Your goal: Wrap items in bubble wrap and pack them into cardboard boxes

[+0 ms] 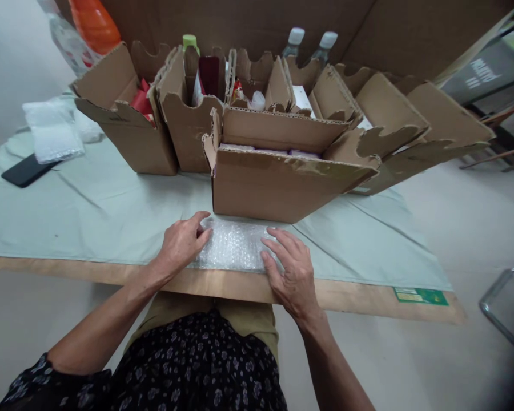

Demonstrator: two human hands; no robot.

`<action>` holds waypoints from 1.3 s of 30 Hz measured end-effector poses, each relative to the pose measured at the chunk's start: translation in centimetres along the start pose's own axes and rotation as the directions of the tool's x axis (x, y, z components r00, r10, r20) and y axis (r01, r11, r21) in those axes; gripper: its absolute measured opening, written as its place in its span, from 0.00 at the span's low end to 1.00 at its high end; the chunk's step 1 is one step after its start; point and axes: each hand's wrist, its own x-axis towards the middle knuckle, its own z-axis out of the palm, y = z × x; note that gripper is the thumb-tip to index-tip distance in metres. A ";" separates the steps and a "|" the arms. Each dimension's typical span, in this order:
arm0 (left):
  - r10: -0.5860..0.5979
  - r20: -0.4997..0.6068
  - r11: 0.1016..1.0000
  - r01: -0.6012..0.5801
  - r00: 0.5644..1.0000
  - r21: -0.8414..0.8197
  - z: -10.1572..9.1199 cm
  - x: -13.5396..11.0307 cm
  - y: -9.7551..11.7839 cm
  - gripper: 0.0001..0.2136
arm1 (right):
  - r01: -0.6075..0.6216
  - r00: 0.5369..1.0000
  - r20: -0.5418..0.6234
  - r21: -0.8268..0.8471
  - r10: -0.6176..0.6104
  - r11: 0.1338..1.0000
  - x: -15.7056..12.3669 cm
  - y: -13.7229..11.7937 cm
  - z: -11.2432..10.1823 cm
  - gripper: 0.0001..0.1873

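Clear bubble wrap [235, 246] lies flat near the front edge of the worktop [128, 276], on a pale green cloth [89, 214], between the person's two hands. The left hand [182, 242] is at its left end, thumb and forefinger parted with a small gap between the tips, the fingers closed around nothing. The right hand [294, 274] is at the other end, its fingers loosely curved and spread, with the thumb well clear of the forefinger — nothing is gripped there either. Whether the right fingertips press on the sheet or hover just above it, one cannot tell.

Just beyond the wrap stands a long cardboard box [278, 185], with white and purple-edged packs [304, 154] showing over its front wall. Behind it, a row of similar boxes stretches across the cloth; the leftmost box [132, 140] contains something red [142, 101], and the next box [188, 128] has a dark red item [211, 77] standing in it. Two white-capped bottles [296, 37] rise at the back. Off to the left, folded clear plastic [53, 132] partly covers a flat black object [28, 171] — and on the bare wood at the right lies a green card [422, 295].
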 end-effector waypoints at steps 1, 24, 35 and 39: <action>-0.004 -0.003 1.000 0.004 1.000 0.007 0.0 0.0 0.0 0.21 | 0.021 1.000 0.022 -0.024 -0.020 0.999 0.2 -0.3 0.1 0.11; -0.065 0.019 0.982 0.060 0.998 0.181 -1.5 -0.4 0.1 0.18 | -0.158 0.987 -0.012 -0.084 0.158 0.984 -0.2 2.4 0.4 0.14; 0.099 -0.143 0.990 -0.113 0.985 -0.090 0.0 -0.9 -0.4 0.05 | -0.432 0.898 0.015 0.222 0.440 0.874 -0.7 1.4 1.0 0.07; -0.013 -0.156 0.932 -0.045 0.988 -0.361 0.2 -2.5 0.1 0.08 | -0.530 0.843 0.087 0.301 0.531 0.793 -1.6 1.5 -0.1 0.20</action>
